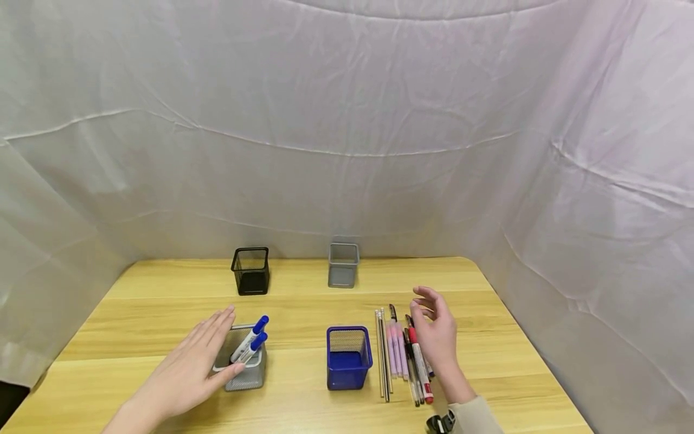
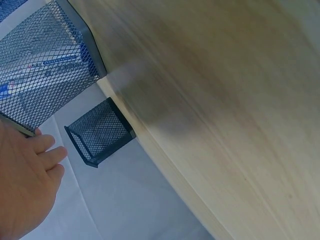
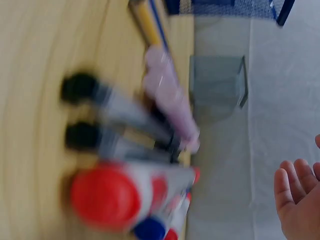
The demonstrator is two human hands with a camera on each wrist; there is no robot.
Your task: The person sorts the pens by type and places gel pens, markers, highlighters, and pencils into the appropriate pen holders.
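My left hand lies over the left side of a silver mesh pen holder, fingers extended along its rim and thumb across the front. Two blue-capped markers lean inside that holder; through its mesh they also show in the left wrist view. My right hand hovers beside a row of pens with loosely bent fingers and nothing in them. Under and beside it lie a red marker, black pens, pinkish-purple pens and pencils. Its fingers appear apart from the pens in the right wrist view.
A blue mesh pen holder stands between the hands, just left of the pencils. Farther back are a black mesh holder and a grey one. Pale cloth hangs behind the wooden table and along its sides.
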